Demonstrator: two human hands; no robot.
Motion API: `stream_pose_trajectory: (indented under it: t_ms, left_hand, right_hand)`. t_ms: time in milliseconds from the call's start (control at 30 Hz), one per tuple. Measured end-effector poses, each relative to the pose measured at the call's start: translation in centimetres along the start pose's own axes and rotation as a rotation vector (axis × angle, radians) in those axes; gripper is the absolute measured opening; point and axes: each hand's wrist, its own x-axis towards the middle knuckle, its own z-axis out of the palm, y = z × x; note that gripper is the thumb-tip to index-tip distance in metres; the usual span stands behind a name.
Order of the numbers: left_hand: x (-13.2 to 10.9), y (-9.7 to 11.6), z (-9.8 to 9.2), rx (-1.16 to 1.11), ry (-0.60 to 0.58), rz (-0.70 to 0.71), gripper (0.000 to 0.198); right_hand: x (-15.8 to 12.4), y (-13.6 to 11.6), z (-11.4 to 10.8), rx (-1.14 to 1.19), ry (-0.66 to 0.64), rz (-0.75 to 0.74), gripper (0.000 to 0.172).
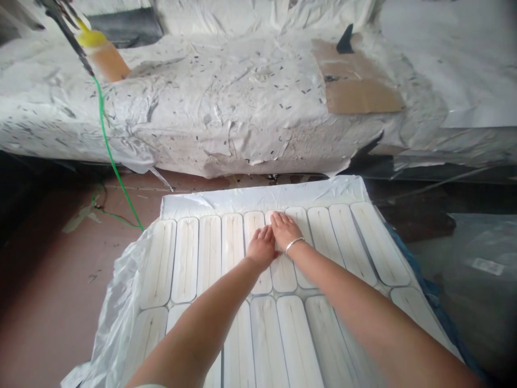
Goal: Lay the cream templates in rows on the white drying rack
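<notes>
Rows of long white pieces with rounded ends stand packed side by side in a container lined with white plastic. Each has a thin line down its middle and a dark edge. My left hand lies on the pieces of the far row, near the middle, fingers stretched forward. Just to its right, my right hand rests flat on the same row, a bracelet at its wrist. The hands nearly touch, and neither grasps a piece. My forearms hide part of the near row.
Behind the container runs a bench under crumpled white covering strewn with dark scraps. On it are a yellow-topped bottle, a cardboard piece and a black fin-shaped piece. A green cord hangs down left. Clear plastic lies right.
</notes>
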Motion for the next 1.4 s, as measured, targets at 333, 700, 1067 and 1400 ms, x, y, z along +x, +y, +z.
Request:
stream_pose_trajectory:
  t_ms: [333,700,1067,1400]
  left_hand:
    - [-9.2,0.3,0.3,0.01,-0.065,-0.001,0.064]
    - [-23.1,8.7,8.6,0.006,0.019,0.232,0.053]
    - [-15.8,12.5,5.0,0.156,-0.148,0.107,0.066]
    - [-26.5,16.4,5.8,0.1,-0.182,0.079,0.066]
  right_hand:
    - [-16.4,-3.0,-1.2,0.159,-0.128,0.247,0.049]
    - [-33.0,-11.0,5.8,0.171,-0.033,0.372,0.055]
    - [-43.4,-15.3,6.8,0.193,0.041,0.424,0.051]
    - [-48.2,-17.6,4.9,0.31,-0.035,0.489,0.055]
